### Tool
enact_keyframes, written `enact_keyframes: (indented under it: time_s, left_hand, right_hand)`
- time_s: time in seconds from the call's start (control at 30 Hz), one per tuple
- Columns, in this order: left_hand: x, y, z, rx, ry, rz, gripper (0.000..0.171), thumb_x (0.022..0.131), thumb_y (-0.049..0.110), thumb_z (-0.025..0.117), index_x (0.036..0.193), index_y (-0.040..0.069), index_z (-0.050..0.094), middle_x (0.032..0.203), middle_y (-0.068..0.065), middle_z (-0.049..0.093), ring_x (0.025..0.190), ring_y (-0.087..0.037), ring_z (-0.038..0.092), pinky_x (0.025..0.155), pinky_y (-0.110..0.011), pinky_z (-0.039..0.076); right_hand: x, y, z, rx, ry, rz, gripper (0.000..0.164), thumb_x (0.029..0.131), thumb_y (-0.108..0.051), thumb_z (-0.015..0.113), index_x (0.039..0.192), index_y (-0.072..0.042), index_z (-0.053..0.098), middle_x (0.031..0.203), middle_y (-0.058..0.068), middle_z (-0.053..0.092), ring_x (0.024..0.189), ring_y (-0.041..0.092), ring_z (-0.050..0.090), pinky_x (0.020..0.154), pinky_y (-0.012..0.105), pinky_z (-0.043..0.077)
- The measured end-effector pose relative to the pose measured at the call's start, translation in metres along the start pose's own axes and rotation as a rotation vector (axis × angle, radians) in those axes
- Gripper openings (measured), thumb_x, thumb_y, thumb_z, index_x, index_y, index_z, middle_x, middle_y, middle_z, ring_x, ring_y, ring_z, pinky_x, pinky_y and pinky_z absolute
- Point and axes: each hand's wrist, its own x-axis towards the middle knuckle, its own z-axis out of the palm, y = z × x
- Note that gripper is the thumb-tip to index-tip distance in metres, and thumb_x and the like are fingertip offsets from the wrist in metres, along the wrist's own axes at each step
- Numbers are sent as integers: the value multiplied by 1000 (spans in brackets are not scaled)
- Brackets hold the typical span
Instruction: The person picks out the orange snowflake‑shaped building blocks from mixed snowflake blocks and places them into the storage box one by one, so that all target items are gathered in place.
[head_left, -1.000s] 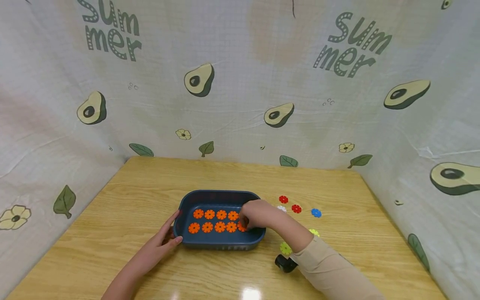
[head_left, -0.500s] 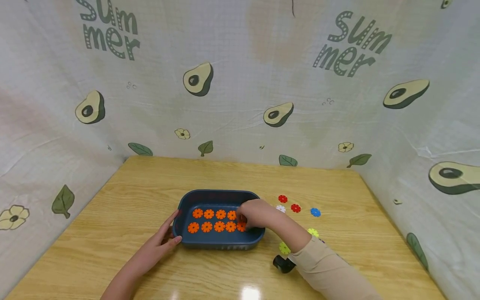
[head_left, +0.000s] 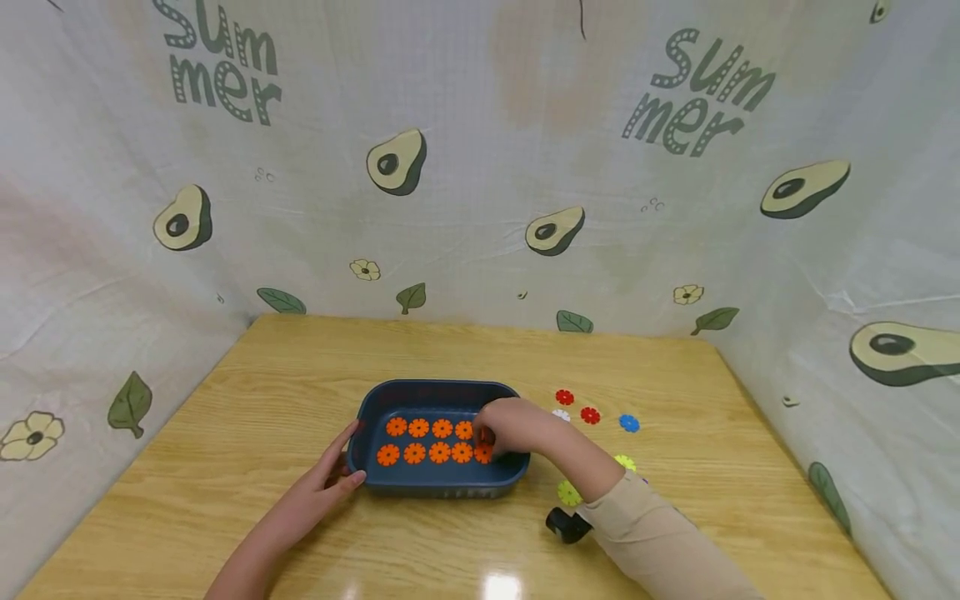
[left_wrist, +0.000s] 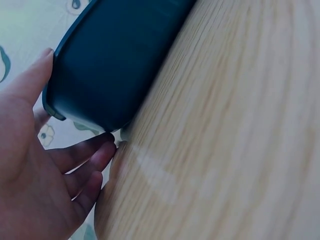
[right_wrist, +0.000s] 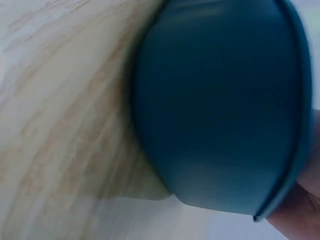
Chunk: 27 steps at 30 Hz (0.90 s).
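In the head view a dark blue rectangular basin [head_left: 435, 483] stands mid-table. Two rows of orange notched snowflake discs [head_left: 439, 452] lie flat on its floor. My left hand [head_left: 321, 492] holds the basin's left end, thumb at the front corner and index finger along the rim; the left wrist view shows the thumb on the rim [left_wrist: 51, 95] and the other fingers bent below. Over the basin's right wall reaches my right hand [head_left: 513, 425], fingers curled down at an orange disc at the right end of the rows. The hand hides most of that disc and the fingertips.
Right of the basin lie loose discs: red [head_left: 590, 415], white [head_left: 560, 414], blue [head_left: 628, 423] and yellow-green [head_left: 568, 492], some partly behind the right forearm. A black wrist-camera piece [head_left: 567, 525] juts from the right wrist. Printed cloth [head_left: 480, 275] walls the table on three sides.
The right fingers have shifted slightly from the lower row's end disc towards the upper row, uncovering more of the lower disc. The left hand and basin stay put.
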Motion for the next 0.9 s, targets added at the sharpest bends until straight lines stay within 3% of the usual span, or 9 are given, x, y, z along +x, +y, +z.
enact_keyframes:
  time_s: [0.2,0.4,0.73,0.9]
  left_hand:
    - [-1,-1,-4,32,10,-6,71,99,26,59,157,27,18,140,-22,45,113,-25,52,89,-25,44]
    - [-1,0,-11,59,17,-26,74,99,27,59,157,23,14,140,-23,45,116,-30,51,91,-30,44]
    - [4,6,-22,100,13,-18,76,97,28,62,157,17,17,143,-26,39,118,-33,50,91,-35,45]
    - [9,9,-31,141,26,30,75,96,26,64,156,14,20,145,-27,37,119,-39,50,91,-48,45]
  right_hand:
    - [-7,-2,-9,79,31,-47,27,79,-13,83,104,-13,74,94,-4,65,84,11,59,75,25,48]
    - [-17,-2,-13,46,113,-88,35,79,-17,83,113,-11,72,106,1,65,98,18,61,85,31,49]
    - [-37,7,-2,-15,351,-84,41,78,-29,84,114,-13,71,114,2,61,108,23,55,94,47,42]
    - [-47,14,1,-19,445,-32,45,81,-35,81,119,-15,69,125,5,56,118,27,50,100,52,35]
